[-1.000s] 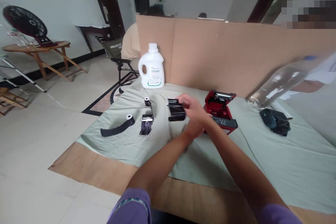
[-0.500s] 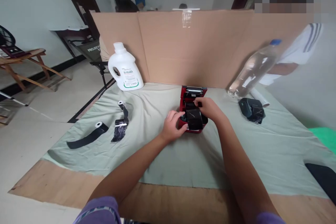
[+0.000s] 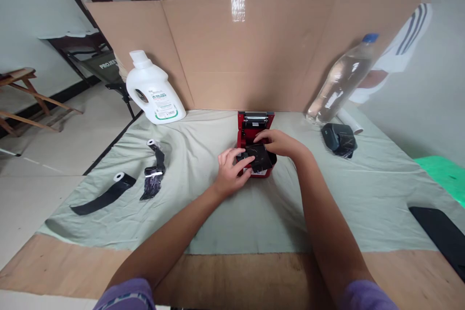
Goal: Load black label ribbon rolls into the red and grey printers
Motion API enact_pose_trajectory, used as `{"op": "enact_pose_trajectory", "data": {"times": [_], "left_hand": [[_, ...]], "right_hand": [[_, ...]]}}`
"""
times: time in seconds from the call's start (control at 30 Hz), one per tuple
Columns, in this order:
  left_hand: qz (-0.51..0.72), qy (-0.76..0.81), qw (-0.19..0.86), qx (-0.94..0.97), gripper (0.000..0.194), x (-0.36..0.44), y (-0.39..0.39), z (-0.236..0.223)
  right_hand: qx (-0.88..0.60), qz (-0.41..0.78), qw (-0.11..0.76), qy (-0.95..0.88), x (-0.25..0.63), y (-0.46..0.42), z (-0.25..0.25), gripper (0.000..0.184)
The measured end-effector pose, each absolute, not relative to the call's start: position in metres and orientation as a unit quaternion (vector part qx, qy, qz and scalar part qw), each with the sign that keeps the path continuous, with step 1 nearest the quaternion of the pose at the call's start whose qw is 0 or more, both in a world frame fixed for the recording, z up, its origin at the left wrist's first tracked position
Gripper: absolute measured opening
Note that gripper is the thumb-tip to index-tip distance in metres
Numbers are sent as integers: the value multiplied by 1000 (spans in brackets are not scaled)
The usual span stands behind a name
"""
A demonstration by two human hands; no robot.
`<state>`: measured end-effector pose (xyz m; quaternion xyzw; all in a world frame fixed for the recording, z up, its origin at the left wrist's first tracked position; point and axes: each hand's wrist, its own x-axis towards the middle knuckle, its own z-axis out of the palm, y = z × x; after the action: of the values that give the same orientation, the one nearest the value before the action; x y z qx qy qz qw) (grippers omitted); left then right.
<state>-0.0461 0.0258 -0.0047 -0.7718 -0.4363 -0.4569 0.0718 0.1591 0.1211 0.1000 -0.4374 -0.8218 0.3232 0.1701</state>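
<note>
Brought over from beside the red printer (image 3: 250, 136) a second ago, the black film (image 3: 259, 159) is now laid across its open body! Its edges are touched by the left hand (image 3: 231, 169) and right hand (image 3: 282, 143); whether either grip is closed cannot be told.

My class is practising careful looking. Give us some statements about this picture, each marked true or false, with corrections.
1. The red machine has its lid raised. True.
2. The left hand and the right hand are at the machine, with black film between them. True.
3. A clear bottle and a white jug stand before the cardboard. True.
4. The bottle's cap is red. False: it is blue.
5. The jug is right of the machine. False: it is left of it.
</note>
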Motion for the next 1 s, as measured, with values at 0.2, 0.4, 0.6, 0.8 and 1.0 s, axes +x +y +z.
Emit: {"op": "enact_pose_trajectory", "data": {"times": [0.2, 0.4, 0.6, 0.8, 1.0], "left_hand": [[-467, -451, 49, -759, 24, -42, 22, -6], [-495, -404, 59, -767, 27, -45, 22, -6], [-512, -386, 81, -763, 26, -46, 23, -7], [-517, -386, 65, -761, 24, -46, 24, -6], [-507, -433, 30, -744, 38, -52, 31, -3]], "right_hand": [[-445, 373, 226, -782, 192, 117, 117, 21], [-497, 365, 454, -644, 167, 135, 91, 52], [-485, 408, 422, -649, 173, 133, 88, 39], [-478, 430, 276, -714, 194, 115, 92, 32], [-507, 542, 230, -629, 195, 109, 91, 81]]}}
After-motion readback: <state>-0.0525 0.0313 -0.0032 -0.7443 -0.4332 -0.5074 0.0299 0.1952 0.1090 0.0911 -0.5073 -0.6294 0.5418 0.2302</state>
